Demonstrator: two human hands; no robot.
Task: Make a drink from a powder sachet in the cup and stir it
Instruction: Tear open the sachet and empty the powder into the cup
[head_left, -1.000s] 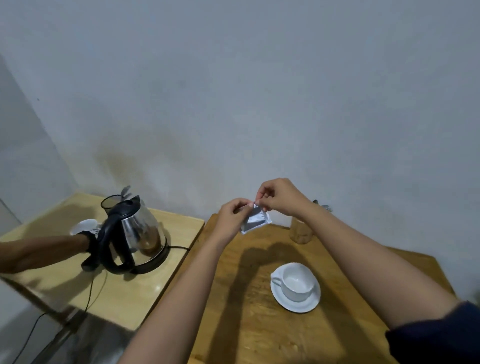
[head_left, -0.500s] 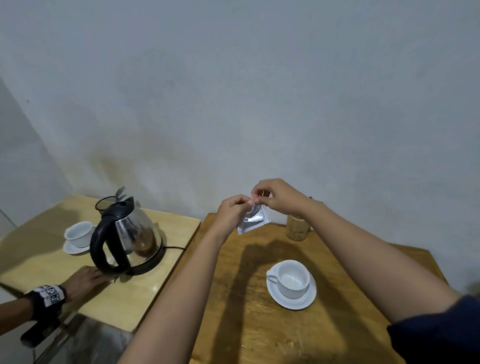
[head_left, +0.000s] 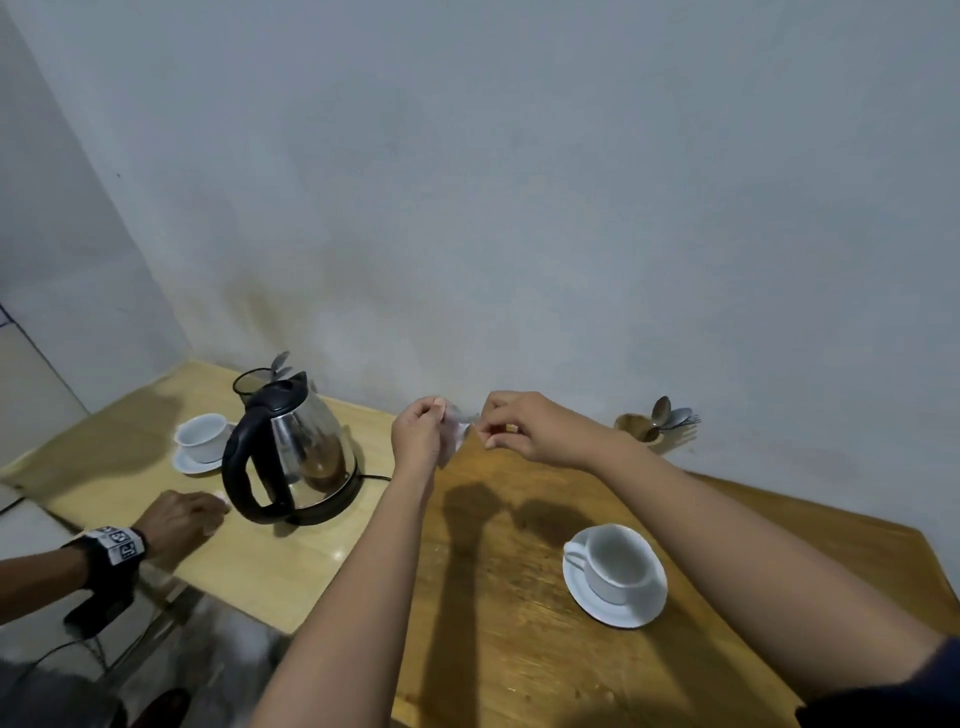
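Since half a second ago the two hands have drawn a little apart, and the silvery sachet (head_left: 456, 432) between them now looks blurred and pulled at its top edge; whether it is torn open cannot be told. It hangs in the air over the far left edge of the dark wooden table (head_left: 519, 623), held up well above the board. At its left side the left hand (head_left: 420, 435) has its fingers curled shut, pinching the packet, and the right hand (head_left: 524, 427) is likewise closed, thumb and fingertips nipping the top right corner or a strip of it. Nearer and to the right, a white cup (head_left: 618, 561) stands upright on a white saucer (head_left: 614, 597), apart from both hands. At the far right by the wall a wooden holder (head_left: 638, 427) carries spoons (head_left: 670, 415). To the left, on a paler table (head_left: 260, 561), a steel kettle (head_left: 293, 449) with a black handle sits on its base, with a second cup (head_left: 203, 435) and saucer just beyond it and a dark glass (head_left: 250, 383) behind. Another person's hand (head_left: 182, 522), wearing a black wrist strap, rests flat on that table near the kettle.
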